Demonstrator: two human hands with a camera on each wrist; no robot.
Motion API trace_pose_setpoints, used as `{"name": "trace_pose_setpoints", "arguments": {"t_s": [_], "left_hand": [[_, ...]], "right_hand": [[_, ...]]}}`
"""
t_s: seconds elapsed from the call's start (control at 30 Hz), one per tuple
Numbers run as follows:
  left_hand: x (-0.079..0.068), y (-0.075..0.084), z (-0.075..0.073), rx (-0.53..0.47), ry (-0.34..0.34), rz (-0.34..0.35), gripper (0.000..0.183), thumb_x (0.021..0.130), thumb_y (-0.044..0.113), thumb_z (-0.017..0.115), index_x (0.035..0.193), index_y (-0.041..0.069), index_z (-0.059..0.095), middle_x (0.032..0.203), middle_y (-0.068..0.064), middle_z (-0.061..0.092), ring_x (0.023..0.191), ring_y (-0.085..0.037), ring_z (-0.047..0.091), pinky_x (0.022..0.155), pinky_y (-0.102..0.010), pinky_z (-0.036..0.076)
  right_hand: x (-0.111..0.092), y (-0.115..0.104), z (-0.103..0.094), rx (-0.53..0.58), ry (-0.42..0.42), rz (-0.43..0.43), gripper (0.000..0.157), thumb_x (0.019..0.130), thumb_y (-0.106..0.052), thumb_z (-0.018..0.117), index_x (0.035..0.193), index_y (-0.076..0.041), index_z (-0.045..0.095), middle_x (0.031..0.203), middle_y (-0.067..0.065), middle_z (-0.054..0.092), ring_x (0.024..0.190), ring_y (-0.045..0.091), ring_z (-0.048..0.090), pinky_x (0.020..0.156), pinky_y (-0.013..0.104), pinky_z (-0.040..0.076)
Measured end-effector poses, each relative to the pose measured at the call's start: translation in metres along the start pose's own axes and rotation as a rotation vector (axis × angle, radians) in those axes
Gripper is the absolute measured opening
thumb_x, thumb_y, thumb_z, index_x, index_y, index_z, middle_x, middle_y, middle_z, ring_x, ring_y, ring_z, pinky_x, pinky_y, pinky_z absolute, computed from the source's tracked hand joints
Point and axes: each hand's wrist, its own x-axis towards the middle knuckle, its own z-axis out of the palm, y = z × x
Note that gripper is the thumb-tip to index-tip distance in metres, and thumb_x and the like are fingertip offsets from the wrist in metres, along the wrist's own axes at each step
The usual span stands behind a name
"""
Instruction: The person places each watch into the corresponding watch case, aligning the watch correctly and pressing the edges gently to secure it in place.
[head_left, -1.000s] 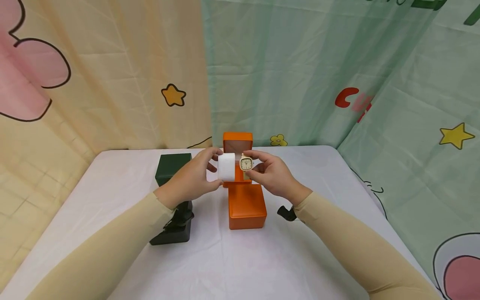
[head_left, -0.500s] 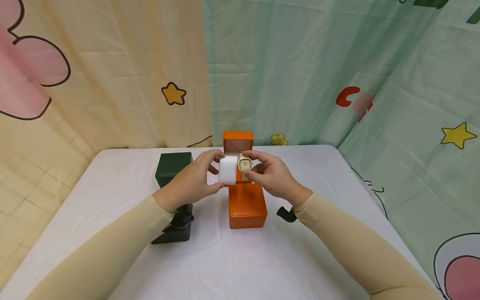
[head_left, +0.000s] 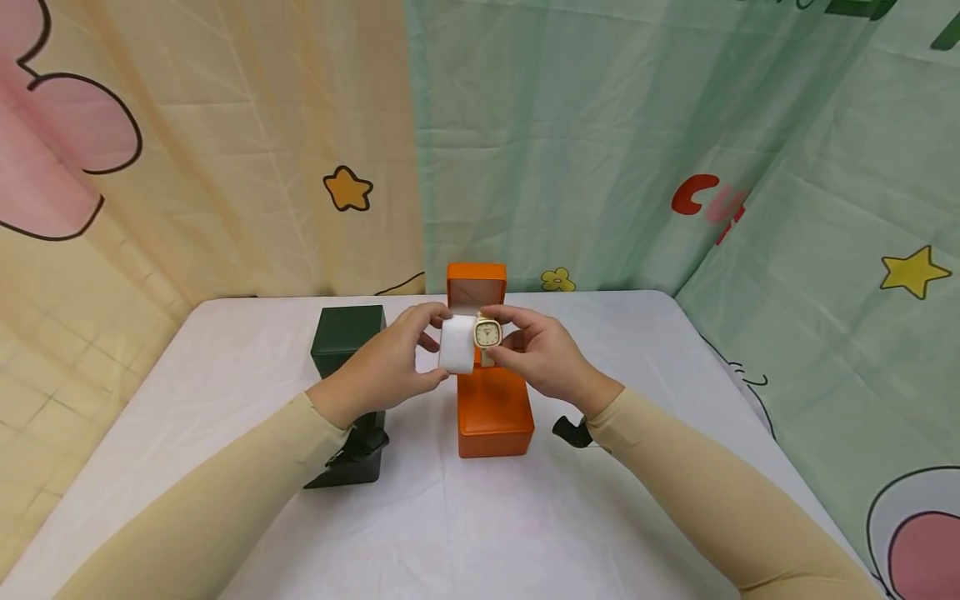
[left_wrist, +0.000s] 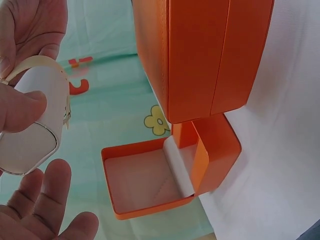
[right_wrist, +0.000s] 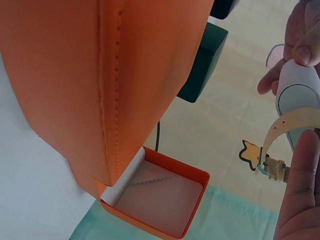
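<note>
My left hand (head_left: 386,358) holds a white watch cushion (head_left: 457,343) by its side, thumb below and fingers above. A gold-cased watch (head_left: 487,332) with a pale dial is pinched between the thumb and fingers of my right hand (head_left: 543,354). The two things meet above the orange boxes. In the right wrist view, the cream watch strap (right_wrist: 287,124) is a buckled loop around the end of the cushion (right_wrist: 299,86). The left wrist view also has the strap (left_wrist: 42,61) curving over the cushion (left_wrist: 30,145).
Behind the hands stands an open orange box (head_left: 476,273), its lid upright. Nearer is a closed orange box (head_left: 495,412). A dark green box (head_left: 347,329) and a black box (head_left: 345,473) stand left, partly hidden by my arm. A black object (head_left: 573,431) lies by the right sleeve.
My left hand has shifted slightly right and down with the cushion. My right hand has brought the watch slightly left, closing the gap between the two.
</note>
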Motion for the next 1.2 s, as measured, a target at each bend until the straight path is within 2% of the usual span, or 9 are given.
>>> {"name": "trace_pose_setpoints", "arguments": {"t_s": [0.4,0.6,0.7,0.83,1.2], "left_hand": [[-0.0006,0.0013,0.0007,0.0,-0.005,0.027,0.078,0.09,0.015,0.084,0.153,0.012,0.038,0.141,-0.009,0.053,0.115,-0.024,0.067,0.095,-0.042,0.062],[-0.0005,0.0012,0.0022,-0.019,-0.003,0.045,0.077,0.089,0.012,0.084,0.152,0.013,0.039,0.139,-0.009,0.053,0.116,-0.029,0.068,0.094,-0.042,0.062],[-0.0007,0.0013,0.0028,-0.025,0.001,0.047,0.077,0.089,0.012,0.084,0.152,0.013,0.04,0.139,-0.009,0.054,0.115,-0.028,0.068,0.094,-0.042,0.062],[-0.0008,0.0019,0.0034,-0.037,0.009,0.044,0.077,0.089,0.011,0.084,0.151,0.014,0.04,0.14,-0.009,0.053,0.114,-0.024,0.068,0.094,-0.042,0.062],[-0.0006,0.0022,0.0051,-0.119,0.035,0.046,0.075,0.088,0.006,0.084,0.148,0.013,0.041,0.141,-0.01,0.052,0.109,-0.022,0.07,0.095,-0.041,0.062]], "right_hand": [[-0.0021,0.0003,0.0025,0.004,0.006,-0.048,0.05,0.095,0.001,0.073,0.143,0.0,0.06,0.129,0.021,0.066,0.083,0.02,0.073,0.077,0.024,0.061],[-0.002,0.0016,0.0023,-0.013,-0.001,-0.065,0.051,0.094,0.002,0.074,0.144,-0.003,0.062,0.134,0.017,0.063,0.085,0.022,0.073,0.075,0.023,0.06],[-0.0023,0.0015,0.0022,-0.021,-0.003,-0.062,0.053,0.094,0.002,0.074,0.145,-0.004,0.062,0.135,0.015,0.061,0.085,0.023,0.072,0.075,0.022,0.059],[-0.0031,0.0006,0.0027,-0.012,-0.006,-0.069,0.054,0.094,0.003,0.074,0.146,-0.002,0.061,0.137,0.017,0.058,0.085,0.023,0.07,0.075,0.022,0.059],[-0.005,-0.0029,0.0042,0.043,-0.029,-0.073,0.063,0.093,0.006,0.073,0.152,0.004,0.05,0.145,0.022,0.053,0.088,0.023,0.071,0.081,0.021,0.06]]}}
